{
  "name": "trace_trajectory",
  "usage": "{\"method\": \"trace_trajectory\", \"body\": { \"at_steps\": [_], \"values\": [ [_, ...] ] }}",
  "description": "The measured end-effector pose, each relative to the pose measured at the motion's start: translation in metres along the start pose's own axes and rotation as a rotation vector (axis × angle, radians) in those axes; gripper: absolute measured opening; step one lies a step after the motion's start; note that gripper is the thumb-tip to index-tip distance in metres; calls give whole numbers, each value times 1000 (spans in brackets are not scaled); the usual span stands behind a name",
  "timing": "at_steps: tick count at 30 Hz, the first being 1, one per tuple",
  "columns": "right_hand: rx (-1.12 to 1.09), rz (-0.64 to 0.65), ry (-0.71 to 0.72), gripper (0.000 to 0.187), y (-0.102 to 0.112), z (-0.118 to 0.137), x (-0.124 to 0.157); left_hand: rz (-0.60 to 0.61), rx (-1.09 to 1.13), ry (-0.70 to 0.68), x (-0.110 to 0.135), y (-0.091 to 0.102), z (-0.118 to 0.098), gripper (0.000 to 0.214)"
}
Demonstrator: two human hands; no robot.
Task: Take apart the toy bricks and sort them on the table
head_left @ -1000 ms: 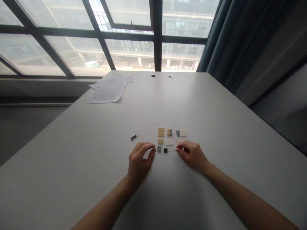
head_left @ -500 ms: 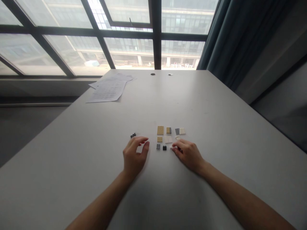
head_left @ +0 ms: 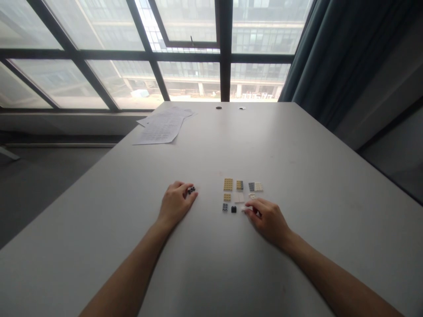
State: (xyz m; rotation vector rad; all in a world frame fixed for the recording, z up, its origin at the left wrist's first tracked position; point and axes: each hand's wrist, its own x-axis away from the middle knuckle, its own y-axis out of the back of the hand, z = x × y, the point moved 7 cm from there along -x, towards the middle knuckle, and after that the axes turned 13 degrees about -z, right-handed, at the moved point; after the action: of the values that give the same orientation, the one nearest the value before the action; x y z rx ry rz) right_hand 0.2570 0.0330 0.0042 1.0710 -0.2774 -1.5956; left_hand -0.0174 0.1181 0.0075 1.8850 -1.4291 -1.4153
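Small toy building bricks lie on the white table in loose rows. My left hand [head_left: 175, 202] rests left of them, its thumb and fingers closed about a few small black pieces [head_left: 191, 190]. On the right, my right hand [head_left: 269, 218] pinches at a small white brick [head_left: 243, 209], which its fingers partly cover. Beside that stands a black brick [head_left: 234, 209], then a grey brick [head_left: 225, 207]. Behind are a tan brick [head_left: 227, 197], flat white pieces [head_left: 239, 197] and a white curved piece [head_left: 251, 196].
The back row holds a larger tan plate [head_left: 228, 184], a tan-and-grey pair [head_left: 239, 185], a dark grey plate [head_left: 251, 186] and a white plate [head_left: 258, 186]. Printed papers [head_left: 161, 127] lie at the table's far left. A dark curtain [head_left: 317, 53] hangs at right.
My left hand has moved left and back to the black pieces, its fingers now around them. My right hand stays at the white brick. The whole view has shifted slightly.
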Motion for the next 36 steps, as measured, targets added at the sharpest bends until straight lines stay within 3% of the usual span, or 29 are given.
{"method": "trace_trajectory", "body": {
  "at_steps": [8,14,17,20,23,25,31,36],
  "values": [
    [-24,-32,7,10,3,4,-1,17,-2,-92,3,-2,-11,26],
    [-102,-112,-8,13,11,3,-2,-14,170,-56,7,9,-24,23],
    [-242,-167,-126,13,16,3,-4,-60,290,-126,15,23,-62,20],
    [-505,-118,-282,18,10,7,-2,-41,415,-274,28,29,-115,14],
    [-765,-58,-416,23,0,11,2,14,481,-412,41,22,-157,15],
    [-866,-64,-496,22,-4,9,4,37,498,-456,44,15,-170,17],
    [-917,-90,-579,17,-4,2,4,42,619,-382,42,2,-167,13],
    [-908,-139,-584,18,-2,1,3,23,737,-136,36,0,-153,8]
  ]
}}
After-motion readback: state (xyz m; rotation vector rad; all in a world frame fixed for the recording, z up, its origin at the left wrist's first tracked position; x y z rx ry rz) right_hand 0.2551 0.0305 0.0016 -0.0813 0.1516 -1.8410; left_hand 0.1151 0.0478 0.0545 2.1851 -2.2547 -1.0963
